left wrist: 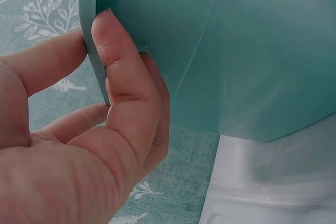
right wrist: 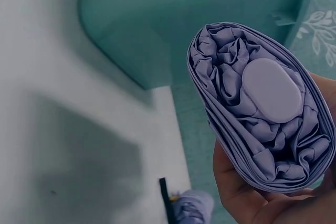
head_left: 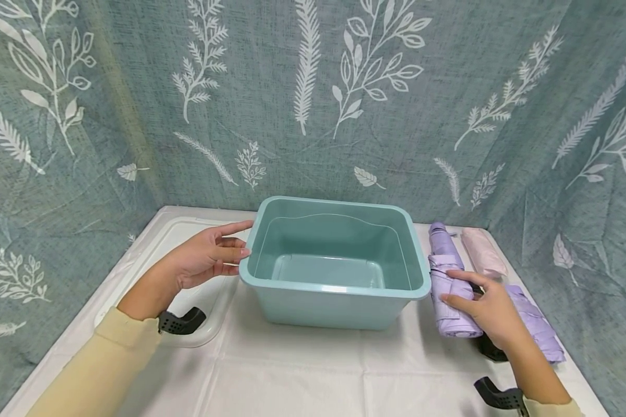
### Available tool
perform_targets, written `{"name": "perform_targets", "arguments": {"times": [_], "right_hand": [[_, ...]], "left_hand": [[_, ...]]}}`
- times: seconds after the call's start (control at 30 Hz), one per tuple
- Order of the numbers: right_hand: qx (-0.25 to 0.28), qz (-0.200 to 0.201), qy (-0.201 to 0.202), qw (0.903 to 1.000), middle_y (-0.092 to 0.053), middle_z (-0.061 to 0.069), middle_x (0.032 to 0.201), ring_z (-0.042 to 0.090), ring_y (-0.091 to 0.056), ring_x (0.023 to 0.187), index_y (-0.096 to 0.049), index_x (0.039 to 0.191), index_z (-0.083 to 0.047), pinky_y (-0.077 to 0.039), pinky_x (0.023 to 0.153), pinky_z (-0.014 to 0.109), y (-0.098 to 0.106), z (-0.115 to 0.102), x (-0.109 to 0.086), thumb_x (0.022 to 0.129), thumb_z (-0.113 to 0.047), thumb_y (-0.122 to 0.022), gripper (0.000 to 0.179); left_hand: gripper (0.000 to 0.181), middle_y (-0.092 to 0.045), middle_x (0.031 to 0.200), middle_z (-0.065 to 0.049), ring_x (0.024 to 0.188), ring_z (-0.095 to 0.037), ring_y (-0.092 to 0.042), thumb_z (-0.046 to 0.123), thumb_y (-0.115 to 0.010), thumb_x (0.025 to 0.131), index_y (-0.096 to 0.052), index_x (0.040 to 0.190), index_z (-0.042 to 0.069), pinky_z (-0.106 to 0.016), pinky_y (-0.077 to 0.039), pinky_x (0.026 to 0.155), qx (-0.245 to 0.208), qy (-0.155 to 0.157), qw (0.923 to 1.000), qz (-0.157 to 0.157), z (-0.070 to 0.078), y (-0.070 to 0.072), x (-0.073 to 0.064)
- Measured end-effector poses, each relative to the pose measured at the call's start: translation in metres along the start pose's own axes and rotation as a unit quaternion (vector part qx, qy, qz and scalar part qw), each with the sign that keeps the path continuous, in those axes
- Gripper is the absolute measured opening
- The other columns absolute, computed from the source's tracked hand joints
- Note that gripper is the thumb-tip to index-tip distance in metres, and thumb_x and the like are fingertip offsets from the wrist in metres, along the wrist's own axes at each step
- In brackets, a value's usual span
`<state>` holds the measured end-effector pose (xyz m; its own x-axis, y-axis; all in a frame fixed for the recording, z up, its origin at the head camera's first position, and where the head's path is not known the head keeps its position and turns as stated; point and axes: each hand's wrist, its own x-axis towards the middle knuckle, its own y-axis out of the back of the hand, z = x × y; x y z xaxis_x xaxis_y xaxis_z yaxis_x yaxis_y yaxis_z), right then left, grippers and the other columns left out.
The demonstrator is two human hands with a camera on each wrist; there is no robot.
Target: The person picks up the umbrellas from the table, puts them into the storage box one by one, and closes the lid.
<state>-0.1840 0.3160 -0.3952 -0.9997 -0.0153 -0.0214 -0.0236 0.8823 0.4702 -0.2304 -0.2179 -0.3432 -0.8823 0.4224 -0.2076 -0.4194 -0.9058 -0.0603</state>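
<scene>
A light teal plastic tub (head_left: 339, 307) stands in the middle of the white-covered table. My left hand (head_left: 203, 258) grips its left rim, thumb and fingers on either side of the edge, as the left wrist view shows. To the right of the tub, my right hand (head_left: 492, 310) holds a folded lavender umbrella (head_left: 454, 304) between thumb and fingers. The right wrist view faces the umbrella's end, with pleated fabric around a smooth oval cap (right wrist: 272, 90). The umbrella is held close beside the tub's right wall.
A white lid (head_left: 200, 324) lies flat at the left, partly under my left arm. Behind my right hand lie a pale pink wrapped bundle (head_left: 483, 252), another lavender folded item (head_left: 537, 327) and a black object (head_left: 492, 348). A leaf-patterned curtain (head_left: 271, 104) encloses the table's back and sides.
</scene>
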Motion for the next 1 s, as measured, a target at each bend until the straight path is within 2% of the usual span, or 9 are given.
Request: {"name": "perform_targets", "arguments": {"times": [0.07, 0.2, 0.37, 0.5, 0.7, 0.83, 0.9, 1.0], "right_hand": [[0.003, -0.001, -0.001, 1.0000, -0.052, 0.034, 0.135, 0.015, -0.072, 0.076, -0.053, 0.147, -0.002, -0.064, 0.063, 0.038, 0.004, -0.004, 0.000, 0.089, -0.021, -0.082, 0.067], [0.010, 0.002, 0.007, 0.9999, -0.055, 0.028, 0.128, 0.017, -0.073, 0.073, -0.054, 0.146, -0.003, -0.064, 0.062, 0.040, 0.010, -0.011, 0.002, 0.090, -0.020, -0.081, 0.064], [0.014, -0.002, 0.009, 0.9999, -0.068, 0.014, 0.106, 0.018, -0.074, 0.072, -0.056, 0.145, -0.007, -0.064, 0.062, 0.040, 0.018, -0.024, 0.005, 0.091, -0.021, -0.080, 0.061], [0.038, -0.016, 0.002, 0.9991, -0.073, 0.002, 0.093, 0.018, -0.075, 0.075, -0.058, 0.146, -0.013, -0.064, 0.064, 0.040, 0.023, -0.034, 0.007, 0.092, -0.020, -0.079, 0.059], [0.057, -0.015, 0.007, 0.9982, -0.071, -0.002, 0.096, 0.016, -0.075, 0.076, -0.063, 0.141, -0.020, -0.064, 0.064, 0.039, 0.027, -0.047, 0.013, 0.091, -0.020, -0.081, 0.054], [0.107, -0.018, 0.007, 0.9940, -0.069, -0.008, 0.103, 0.017, -0.075, 0.075, -0.067, 0.136, -0.020, -0.064, 0.063, 0.038, 0.027, -0.057, 0.018, 0.089, -0.012, -0.081, 0.050], [0.109, -0.021, 0.007, 0.9938, -0.067, -0.009, 0.109, 0.017, -0.075, 0.075, -0.067, 0.136, -0.020, -0.064, 0.063, 0.037, 0.027, -0.062, 0.020, 0.088, -0.012, -0.082, 0.050], [0.088, -0.024, 0.009, 0.9958, -0.062, -0.003, 0.117, 0.017, -0.074, 0.078, -0.065, 0.138, -0.021, -0.065, 0.066, 0.037, 0.027, -0.071, 0.024, 0.089, -0.016, -0.082, 0.052]], "left_hand": [[0.082, -0.064, 0.101, 0.004, 0.087, -0.010, -0.070, 0.003, -0.068, 0.097, -0.021, 0.165, 0.012, -0.029, -0.061, 0.082, 0.003, 0.000, 1.0000, 0.000, 0.000, 0.000, 0.000], [0.082, -0.063, 0.101, 0.004, 0.087, -0.010, -0.069, 0.003, -0.067, 0.097, -0.022, 0.165, 0.011, -0.029, -0.061, 0.081, 0.009, 0.000, 1.0000, 0.001, 0.001, 0.000, 0.000], [0.082, -0.059, 0.103, 0.003, 0.087, -0.010, -0.067, 0.003, -0.068, 0.097, -0.022, 0.165, 0.011, -0.029, -0.061, 0.081, 0.017, -0.001, 0.9998, 0.005, 0.001, 0.000, 0.000], [0.082, -0.058, 0.105, 0.002, 0.086, -0.010, -0.067, 0.002, -0.068, 0.097, -0.022, 0.165, 0.011, -0.029, -0.061, 0.080, 0.017, 0.000, 0.9998, 0.006, 0.002, 0.000, 0.000], [0.082, -0.058, 0.106, 0.001, 0.086, -0.011, -0.067, 0.002, -0.068, 0.097, -0.022, 0.165, 0.011, -0.028, -0.061, 0.080, 0.016, 0.000, 0.9998, 0.008, 0.001, 0.000, 0.001], [0.082, -0.058, 0.107, 0.000, 0.087, -0.011, -0.067, 0.002, -0.068, 0.097, -0.022, 0.164, 0.011, -0.029, -0.061, 0.080, 0.017, 0.001, 0.9998, 0.008, 0.001, 0.000, 0.001], [0.082, -0.058, 0.107, 0.000, 0.087, -0.011, -0.067, 0.002, -0.068, 0.097, -0.023, 0.164, 0.011, -0.029, -0.061, 0.080, 0.019, 0.001, 0.9998, 0.007, 0.001, 0.000, 0.001], [0.082, -0.058, 0.107, 0.001, 0.087, -0.011, -0.068, 0.003, -0.068, 0.097, -0.023, 0.164, 0.011, -0.030, -0.061, 0.081, 0.022, 0.000, 0.9998, 0.005, 0.001, 0.001, 0.001]]}}
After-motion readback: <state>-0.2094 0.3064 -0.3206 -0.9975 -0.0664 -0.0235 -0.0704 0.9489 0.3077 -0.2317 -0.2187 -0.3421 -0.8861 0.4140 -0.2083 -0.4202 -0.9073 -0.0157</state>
